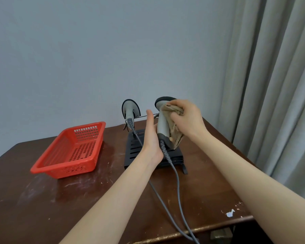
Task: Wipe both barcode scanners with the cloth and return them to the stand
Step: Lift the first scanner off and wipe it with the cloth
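Two grey barcode scanners with dark heads are in view. The left scanner [130,110] hangs upright on the black metal stand [134,152], nothing touching it. The right scanner [161,125] is held just above the stand. My left hand [151,138] holds its handle from the left, with one finger pointing straight up and a fingertip showing round the far side. My right hand [185,118] grips a crumpled beige cloth [174,129] and presses it against that scanner's neck and head. The cloth hangs down over the handle's right side.
A red perforated plastic basket [69,150], with nothing in it, stands on the left of the scratched brown table [42,199]. Two grey cables [176,191] run from the scanners over the table's front edge. A grey curtain [271,85] hangs at the right, past the table's corner.
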`<state>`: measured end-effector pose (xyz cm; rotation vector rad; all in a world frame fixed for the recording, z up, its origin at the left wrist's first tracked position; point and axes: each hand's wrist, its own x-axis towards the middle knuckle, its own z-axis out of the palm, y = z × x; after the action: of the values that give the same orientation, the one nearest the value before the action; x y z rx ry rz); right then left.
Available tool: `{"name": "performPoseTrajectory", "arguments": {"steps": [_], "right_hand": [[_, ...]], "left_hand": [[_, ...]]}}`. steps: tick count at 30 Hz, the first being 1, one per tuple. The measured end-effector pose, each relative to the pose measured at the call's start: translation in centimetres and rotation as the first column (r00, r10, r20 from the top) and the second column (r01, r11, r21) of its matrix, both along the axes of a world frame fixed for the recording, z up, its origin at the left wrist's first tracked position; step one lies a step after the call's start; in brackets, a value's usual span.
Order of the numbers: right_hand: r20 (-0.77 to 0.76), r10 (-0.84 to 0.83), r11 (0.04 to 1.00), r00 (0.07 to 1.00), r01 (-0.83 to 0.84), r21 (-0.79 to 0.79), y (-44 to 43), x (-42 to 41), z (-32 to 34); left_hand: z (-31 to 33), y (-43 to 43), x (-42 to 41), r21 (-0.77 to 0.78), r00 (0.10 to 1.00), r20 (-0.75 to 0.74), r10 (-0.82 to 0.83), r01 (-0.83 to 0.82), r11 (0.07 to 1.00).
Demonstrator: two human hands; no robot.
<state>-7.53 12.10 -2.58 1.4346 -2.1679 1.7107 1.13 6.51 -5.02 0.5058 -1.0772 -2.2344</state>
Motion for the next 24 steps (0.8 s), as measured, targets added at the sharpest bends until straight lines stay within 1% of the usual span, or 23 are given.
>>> {"name": "performPoseTrajectory", "arguments": {"steps": [1, 2, 4, 5, 6, 8, 9, 11, 12, 14, 17, 19, 20, 22, 24], "right_hand": [[-0.029, 0.030, 0.999, 0.999, -0.029, 0.029, 0.2, 0.3, 0.0], [-0.036, 0.107, 0.990, 0.994, -0.104, 0.091, 0.5, 0.5, -0.1], [0.039, 0.272, 0.940, 0.961, -0.274, 0.202, 1.6, 0.9, -0.3], [0.102, 0.298, 0.931, 0.949, -0.313, 0.190, 2.0, 0.6, -0.4], [0.178, 0.270, 0.948, 0.946, -0.294, 0.124, 2.2, 0.0, -0.5], [0.361, 0.140, 0.990, 0.922, -0.132, -0.049, 2.1, -1.7, -1.1], [0.437, 0.091, 0.994, 0.895, -0.054, -0.096, 2.0, -2.5, -1.2], [0.517, 0.090, 0.989, 0.851, -0.015, -0.147, 1.6, -3.2, -1.5], [0.524, 0.106, 0.986, 0.845, -0.019, -0.169, 1.3, -3.2, -1.5], [0.467, 0.082, 0.981, 0.881, 0.011, -0.194, 0.5, -3.2, -1.5], [0.275, -0.019, 0.982, 0.961, 0.070, -0.177, -0.5, -2.6, -1.2], [0.140, -0.041, 0.990, 0.989, 0.059, -0.130, -0.9, -2.2, -1.2], [0.083, -0.024, 0.994, 0.996, 0.033, -0.106, -0.8, -1.8, -1.3], [0.019, 0.074, 0.997, 0.997, -0.073, -0.036, 0.0, -1.3, -1.5], [0.031, 0.221, 0.974, 0.975, -0.223, 0.042, 1.0, -0.9, -1.5]], "left_hand": [[0.1, 0.1, 0.0, 0.000, 1.000, -0.002, -0.010, 0.010, 1.000], [0.1, 0.1, 0.0, 0.003, 1.000, -0.005, -0.017, 0.017, 1.000], [0.1, -0.2, 0.4, 0.044, 0.999, 0.020, -0.025, 0.024, 0.999], [0.2, -0.4, 0.6, 0.068, 0.999, 0.039, -0.017, 0.014, 0.998], [0.2, -0.9, 0.7, 0.086, 0.998, 0.059, 0.013, -0.019, 0.996], [-0.1, -1.5, 0.9, 0.100, 0.989, 0.096, 0.113, -0.122, 0.987], [-0.3, -1.7, 0.9, 0.101, 0.984, 0.105, 0.142, -0.153, 0.983], [-0.6, -1.7, 0.9, 0.103, 0.983, 0.112, 0.145, -0.157, 0.982], [-0.8, -1.7, 0.9, 0.100, 0.984, 0.114, 0.134, -0.146, 0.984], [-1.1, -1.5, 0.7, 0.080, 0.986, 0.120, 0.119, -0.129, 0.988], [-1.4, -1.1, 0.3, 0.057, 0.986, 0.133, 0.102, -0.111, 0.992], [-1.3, -0.9, 0.2, 0.082, 0.987, 0.131, 0.094, -0.105, 0.991], [-1.2, -0.9, 0.0, 0.099, 0.987, 0.128, 0.096, -0.109, 0.989], [-1.0, -1.0, -0.1, 0.128, 0.987, 0.116, 0.113, -0.128, 0.984], [-1.1, -1.5, -0.3, 0.140, 0.984, 0.115, 0.139, -0.155, 0.978]]}}
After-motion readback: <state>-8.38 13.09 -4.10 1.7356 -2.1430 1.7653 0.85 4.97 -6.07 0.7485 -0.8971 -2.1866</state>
